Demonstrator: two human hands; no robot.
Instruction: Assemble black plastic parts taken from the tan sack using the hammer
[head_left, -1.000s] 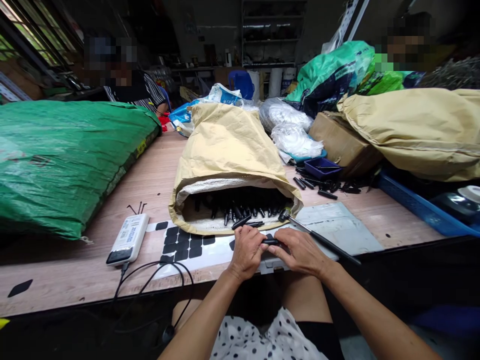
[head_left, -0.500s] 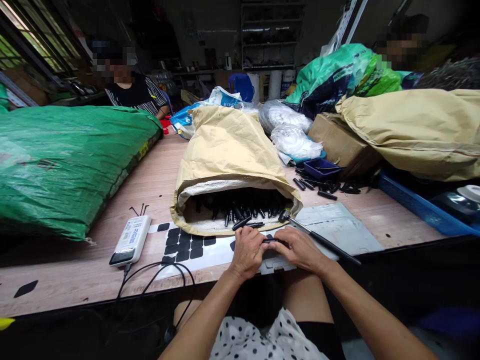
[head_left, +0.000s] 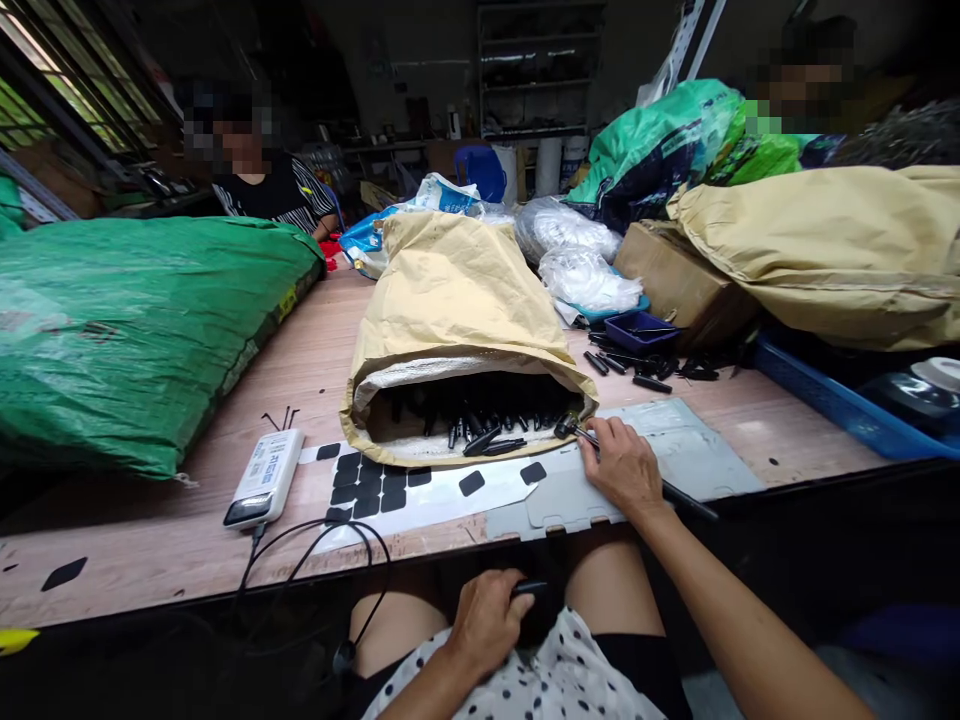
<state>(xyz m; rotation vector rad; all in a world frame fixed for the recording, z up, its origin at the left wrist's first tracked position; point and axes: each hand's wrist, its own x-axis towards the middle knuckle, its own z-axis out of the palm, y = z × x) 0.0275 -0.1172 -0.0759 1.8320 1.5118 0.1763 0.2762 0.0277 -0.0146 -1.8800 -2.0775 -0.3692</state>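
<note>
My left hand (head_left: 487, 618) is low over my lap, below the table edge, closed round a small black tube-like piece (head_left: 531, 588) whose end sticks out to the right. On the table, my right hand (head_left: 621, 462) has its fingers closed on a hammer (head_left: 568, 425), gripping the black handle close to the metal head. The hammer lies aslant at the right corner of the sack mouth. A tan woven sack (head_left: 457, 300) lies with its mouth towards me, several similar black pieces (head_left: 484, 440) inside and at its lip.
A white power bank (head_left: 266, 478) with a black cable and a sheet of black stickers (head_left: 367, 490) lie left. Under my right hand is a grey flat board (head_left: 697, 450). A green sack (head_left: 135, 340), a blue tray (head_left: 825, 400) and a cardboard box (head_left: 675, 280) stand around. A person (head_left: 274, 195) sits opposite.
My hands have parted. The left has dropped from the table to my lap with the black piece, while the right has moved right and taken hold of the hammer.
</note>
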